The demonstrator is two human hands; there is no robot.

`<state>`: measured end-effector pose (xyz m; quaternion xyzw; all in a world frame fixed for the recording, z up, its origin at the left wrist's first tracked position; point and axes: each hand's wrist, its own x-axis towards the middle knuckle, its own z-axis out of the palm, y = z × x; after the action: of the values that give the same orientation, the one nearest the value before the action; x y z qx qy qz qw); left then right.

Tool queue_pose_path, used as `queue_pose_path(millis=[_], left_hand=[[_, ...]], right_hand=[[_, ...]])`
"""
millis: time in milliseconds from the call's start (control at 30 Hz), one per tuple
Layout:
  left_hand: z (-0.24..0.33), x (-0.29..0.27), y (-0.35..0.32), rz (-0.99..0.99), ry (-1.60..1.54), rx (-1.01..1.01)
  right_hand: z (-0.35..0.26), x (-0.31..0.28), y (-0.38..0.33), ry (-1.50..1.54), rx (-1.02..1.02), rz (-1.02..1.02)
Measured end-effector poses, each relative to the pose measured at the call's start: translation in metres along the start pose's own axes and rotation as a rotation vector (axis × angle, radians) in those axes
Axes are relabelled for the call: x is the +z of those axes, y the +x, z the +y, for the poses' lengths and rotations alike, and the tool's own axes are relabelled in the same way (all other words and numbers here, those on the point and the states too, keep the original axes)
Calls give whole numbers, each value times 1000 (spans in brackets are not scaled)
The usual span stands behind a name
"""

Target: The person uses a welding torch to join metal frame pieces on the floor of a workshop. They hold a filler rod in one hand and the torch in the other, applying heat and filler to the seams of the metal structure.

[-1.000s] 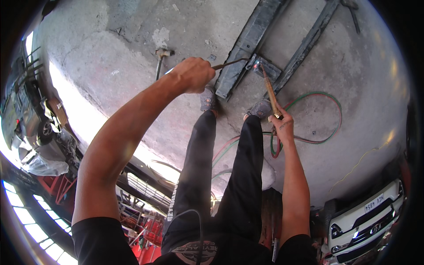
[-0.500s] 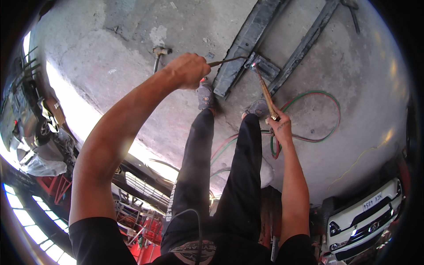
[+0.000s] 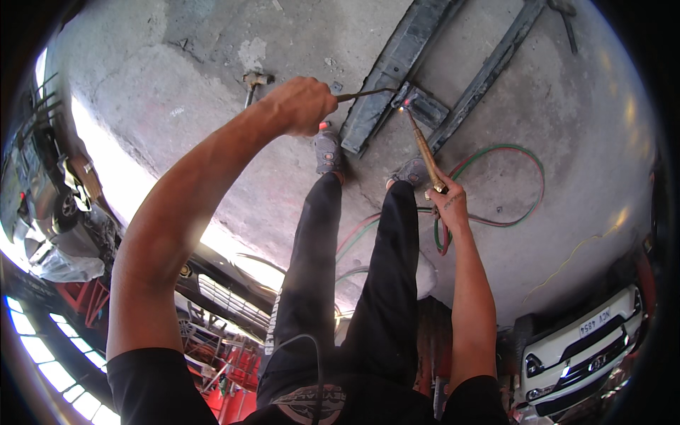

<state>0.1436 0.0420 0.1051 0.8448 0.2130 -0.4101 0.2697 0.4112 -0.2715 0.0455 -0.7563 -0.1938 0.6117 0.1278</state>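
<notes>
A small dark metal block is set on the floor, beyond the right hand and to the right of the left hand, between a wide metal beam and a narrower bar. A red glow is seen at the end of the block nearest the left hand, and the tip of a brass torch is held close to it, presumably so that heat is kept on one spot. The torch is gripped low by the curled right hand, probably so that the fingers are kept well apart from the flame; some of them are hidden. A thin rod is clenched in the closed left hand and reached across the beam, its bent tip brought to the block's end, perhaps to steady it; whether contact is made cannot be told. Red and green hoses are looped loosely to the right of the right hand, which seems to leave slack. A hammer is laid to the left of the left hand, apparently within easy reach.
</notes>
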Motion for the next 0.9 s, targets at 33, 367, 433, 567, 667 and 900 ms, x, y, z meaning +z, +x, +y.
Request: queue_pose_path(millis=[33, 367, 433, 567, 667, 900], left_hand=[[0, -1, 0, -4, -1, -2], [-12, 6, 0, 98, 21, 37], [-12, 6, 1, 94, 8, 28], [-10, 4, 0, 90, -1, 18], [-11, 6, -2, 94, 5, 13], [-10, 7, 1, 104, 0, 15]], right_hand=[[-1, 0, 0, -4, -15, 3], [-13, -2, 0, 36, -17, 57], [-7, -2, 4, 16, -30, 91], [-6, -4, 8, 23, -91, 128], [-21, -3, 7, 22, -53, 134], [-18, -2, 11, 37, -55, 141]])
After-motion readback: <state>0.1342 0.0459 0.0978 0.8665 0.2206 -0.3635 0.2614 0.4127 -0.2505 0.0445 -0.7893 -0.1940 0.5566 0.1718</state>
